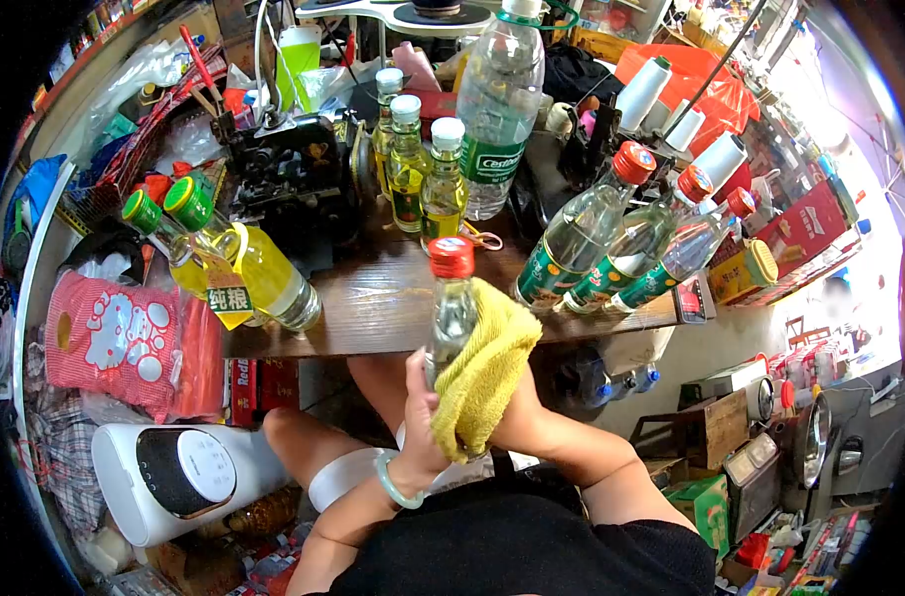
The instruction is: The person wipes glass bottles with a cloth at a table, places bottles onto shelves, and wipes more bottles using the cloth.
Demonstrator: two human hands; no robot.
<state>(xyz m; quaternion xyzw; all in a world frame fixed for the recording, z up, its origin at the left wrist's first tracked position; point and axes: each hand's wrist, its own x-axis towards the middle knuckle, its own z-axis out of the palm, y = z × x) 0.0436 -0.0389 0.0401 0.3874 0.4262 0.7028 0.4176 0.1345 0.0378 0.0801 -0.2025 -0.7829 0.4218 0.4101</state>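
A clear glass bottle with a red cap [451, 260] is tilted slightly in front of me, off the table. My left hand [425, 412] is closed round its lower side. A yellow cloth [484, 363] is wrapped over the bottle's right side and hangs below it. My right hand [515, 412] presses the cloth against the bottle, its fingers mostly hidden behind the fabric. Just beyond, on the wooden table [373, 313], stand three small white-capped bottles [443, 189] of yellow liquid. Three red-capped bottles [572, 238] with green labels are to the right.
Two green-capped bottles [269, 273] are at the table's left. A large plastic bottle [497, 119] stands at the back, between dark machinery [294, 169] and thread cones [643, 94]. A pink bag [115, 343] and a white appliance [164, 477] crowd my left side.
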